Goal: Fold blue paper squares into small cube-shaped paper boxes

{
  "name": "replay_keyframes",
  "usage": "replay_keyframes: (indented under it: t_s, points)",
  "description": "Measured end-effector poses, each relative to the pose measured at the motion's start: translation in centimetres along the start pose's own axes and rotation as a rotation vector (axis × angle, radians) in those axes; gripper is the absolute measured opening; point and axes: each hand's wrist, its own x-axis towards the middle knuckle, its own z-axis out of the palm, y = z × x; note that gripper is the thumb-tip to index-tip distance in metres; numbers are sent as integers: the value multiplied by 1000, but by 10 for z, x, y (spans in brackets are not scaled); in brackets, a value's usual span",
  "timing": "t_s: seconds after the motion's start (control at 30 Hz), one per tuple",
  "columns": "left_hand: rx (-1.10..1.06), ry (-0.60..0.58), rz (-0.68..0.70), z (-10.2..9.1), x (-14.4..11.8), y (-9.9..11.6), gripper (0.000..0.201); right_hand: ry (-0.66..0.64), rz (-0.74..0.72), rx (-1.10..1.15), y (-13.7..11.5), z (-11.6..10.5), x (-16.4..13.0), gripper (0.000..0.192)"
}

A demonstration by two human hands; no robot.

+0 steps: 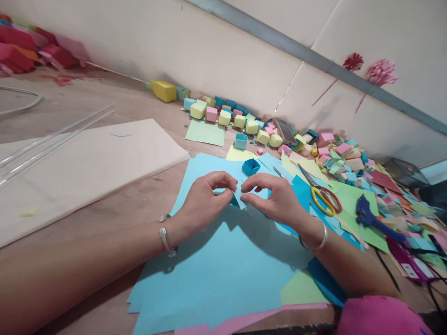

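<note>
A small piece of light blue paper [239, 199] is pinched between the thumb and fingers of my left hand [206, 197]. Close on its right side is my right hand [272, 195], its thumb and forefinger curved with a gap between them; the thumb tip is at the paper's edge. Both hands are above large sheets of light blue paper [216, 274]. Just beyond the fingers stands a small dark blue open paper box [250, 166]. Farther back is a lighter teal open box [240, 141].
Scissors [324, 200] with yellow and red handles and a blue glue gun [375, 221] lie to the right. Many small paper boxes [239, 122] line the wall, with paper scraps [415, 204] at right. A large white board [104, 163] lies left, under clear rods [59, 135].
</note>
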Motion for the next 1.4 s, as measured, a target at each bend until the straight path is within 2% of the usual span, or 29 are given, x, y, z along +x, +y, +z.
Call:
replay_keyframes:
  t_s: [0.1,0.23,0.33,0.53,0.67,0.9,0.97,1.13,1.4]
  points:
    - [5,5,15,2,-1,-2,12,-24,28,-100,-1,2,-1,15]
    - [18,15,20,3,0,-4,12,4,14,-197,-1,1,-1,15]
    - [-2,47,-23,1,1,-4,13,52,73,-145,0,-1,-1,18]
    - [0,77,-90,0,4,-3,10,34,202,-27,-3,3,-4,18]
    - [8,56,-77,2,3,-4,9,88,191,-129,-1,10,-7,8]
    - [53,21,-43,5,1,-8,8,136,203,-221,5,13,-5,7]
    - [62,16,-25,6,1,-9,9,148,222,-214,5,14,-4,12]
    - [90,-5,8,7,0,-10,9,115,231,-225,4,14,-4,37]
    - [82,-52,3,8,0,-8,7,62,133,-357,2,17,-7,28]
